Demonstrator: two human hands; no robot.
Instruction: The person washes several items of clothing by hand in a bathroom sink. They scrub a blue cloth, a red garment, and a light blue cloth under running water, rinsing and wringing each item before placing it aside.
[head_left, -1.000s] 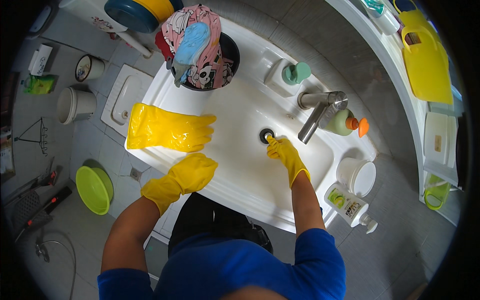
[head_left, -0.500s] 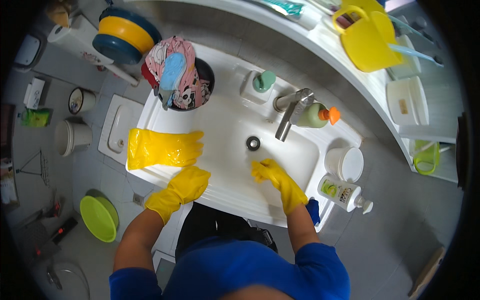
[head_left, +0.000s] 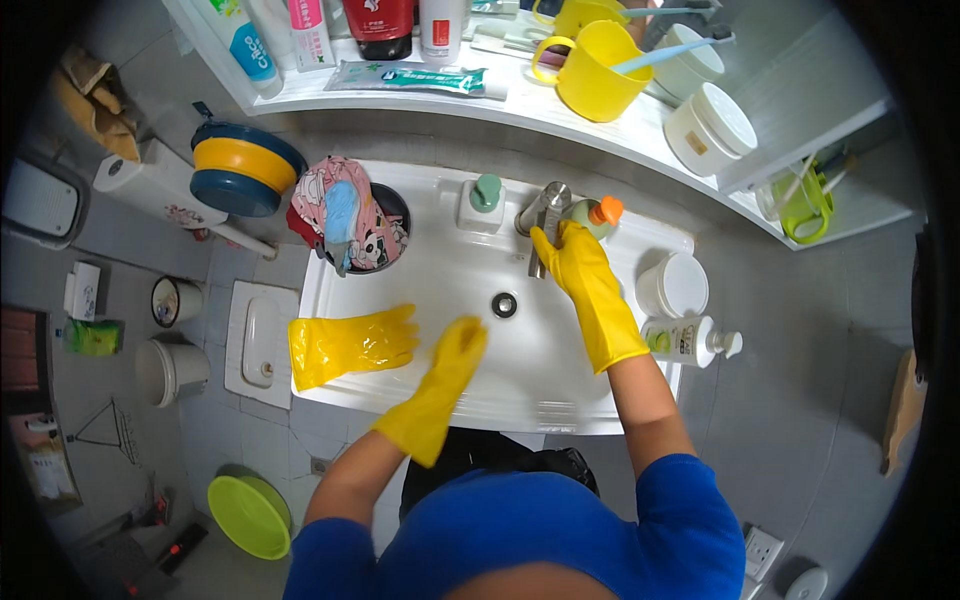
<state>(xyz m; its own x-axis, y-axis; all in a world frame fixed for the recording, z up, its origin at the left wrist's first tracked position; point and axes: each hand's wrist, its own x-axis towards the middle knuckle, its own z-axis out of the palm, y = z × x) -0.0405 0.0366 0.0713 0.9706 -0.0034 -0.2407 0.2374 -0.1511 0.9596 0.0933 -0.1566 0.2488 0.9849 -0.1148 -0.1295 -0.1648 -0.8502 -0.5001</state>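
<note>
Silvery metal faucet stands at the back rim of the wide white sink before us, touched by our yellow-gloved right hand. The right fingers are parted about its spout; whether they grip it, we cannot tell. On the sink's back left corner sits a round dark basin, heaped with pink patterned cloth. Our yellow-gloved left hand hangs over the sink's front, its fingers bunched together; whether they are fully closed, we cannot tell. Just left of it a glossy yellow rubber glove lies flat. At our right stand a lidded white round tub and, beside it, a white plastic pump bottle on its side. A squarish white bottle with a green pump and a green bottle with an orange pump flank the faucet. Smallest is the black-ringed round drain, between our hands.
</note>
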